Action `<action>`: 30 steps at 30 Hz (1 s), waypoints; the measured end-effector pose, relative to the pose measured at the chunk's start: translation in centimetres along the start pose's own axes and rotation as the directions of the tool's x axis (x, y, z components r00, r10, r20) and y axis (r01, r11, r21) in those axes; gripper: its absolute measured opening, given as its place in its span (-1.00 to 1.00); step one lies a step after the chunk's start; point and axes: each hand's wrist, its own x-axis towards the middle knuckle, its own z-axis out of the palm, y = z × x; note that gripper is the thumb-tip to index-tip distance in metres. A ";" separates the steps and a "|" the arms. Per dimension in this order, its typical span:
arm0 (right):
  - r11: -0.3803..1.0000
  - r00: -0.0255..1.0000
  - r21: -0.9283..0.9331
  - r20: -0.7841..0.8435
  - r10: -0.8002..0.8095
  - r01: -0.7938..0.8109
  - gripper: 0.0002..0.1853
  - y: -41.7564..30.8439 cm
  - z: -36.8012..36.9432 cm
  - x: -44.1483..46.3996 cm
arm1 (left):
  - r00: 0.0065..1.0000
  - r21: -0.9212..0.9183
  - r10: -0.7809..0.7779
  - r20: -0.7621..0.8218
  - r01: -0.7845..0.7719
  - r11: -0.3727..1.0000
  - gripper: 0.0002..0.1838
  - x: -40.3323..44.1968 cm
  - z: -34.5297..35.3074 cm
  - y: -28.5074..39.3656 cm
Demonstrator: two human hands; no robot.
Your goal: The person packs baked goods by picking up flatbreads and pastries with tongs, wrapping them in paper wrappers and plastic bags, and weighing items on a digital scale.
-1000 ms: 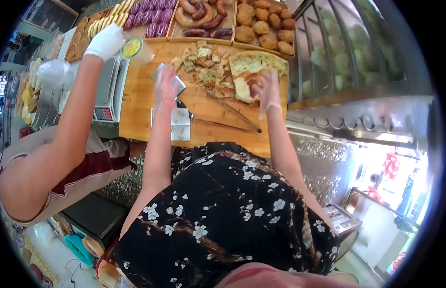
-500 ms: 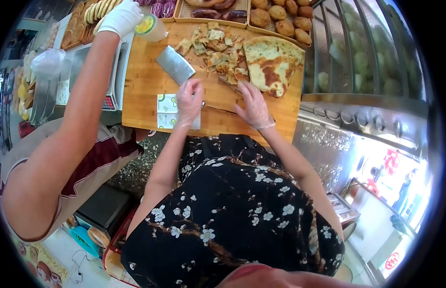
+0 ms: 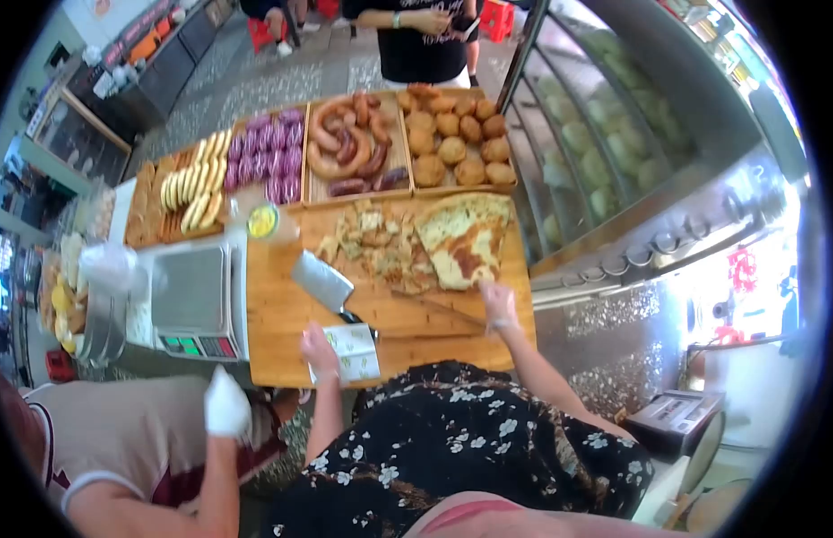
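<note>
My hands have just parted: half a second ago they were close together over the middle of the wooden board point(image 3: 277, 323), and now my left hand point(image 3: 320, 351) is at the near edge, beside the printed paper point(image 3: 354, 348), while my right hand point(image 3: 499, 307) is by the near tip of the big flatbread point(image 3: 461, 240). So I judge the work to be between one handling and the next, with the bread lying at the board's far right beside the cut pieces point(image 3: 381, 240). My left fingers are curled at the paper's edge; I can't tell whether they pinch it. My right hand is curled too, near the tongs point(image 3: 439, 306), and whether it grips anything is unclear.
</note>
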 end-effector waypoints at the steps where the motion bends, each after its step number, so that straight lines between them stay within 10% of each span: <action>1: 0.993 0.990 -0.019 0.077 0.117 -0.116 -0.56 -0.8 0.1 -1.3 | 0.998 -0.041 -0.017 0.067 0.020 0.999 -0.59 -1.5 0.3 1.3; 7: 0.963 0.954 0.005 0.129 -0.269 0.270 -0.53 -5.7 3.0 -4.0 | 0.846 0.077 0.223 0.485 -0.295 0.952 -0.71 -5.6 5.1 5.1; 9: 0.832 0.826 -0.041 0.153 -0.542 0.553 -0.58 -11.4 0.7 -2.6 | 0.664 -0.131 0.605 0.439 -0.619 0.775 -0.74 -5.9 6.0 6.9; 15: 0.318 0.423 0.536 -0.082 -0.902 0.782 -0.84 -29.8 -12.1 -2.0 | 0.591 -0.060 0.660 0.463 -0.722 0.689 -0.71 -5.5 6.3 8.1; 21: -0.148 0.293 0.510 -0.681 -0.671 0.847 0.16 -33.0 -23.0 -0.1 | 0.692 -0.070 0.590 0.415 -0.623 0.779 -0.69 -6.1 5.6 8.9; 27: -0.088 0.202 0.762 -0.279 -0.939 0.642 0.19 -36.3 -25.8 2.1 | 0.657 -0.073 0.569 0.494 -0.621 0.780 -0.70 -7.0 5.2 8.5; 30: -0.170 0.313 0.757 -0.449 -0.837 0.631 -0.14 -34.7 -25.9 2.7 | 0.657 -0.076 0.591 0.469 -0.636 0.768 -0.70 -6.6 5.5 8.7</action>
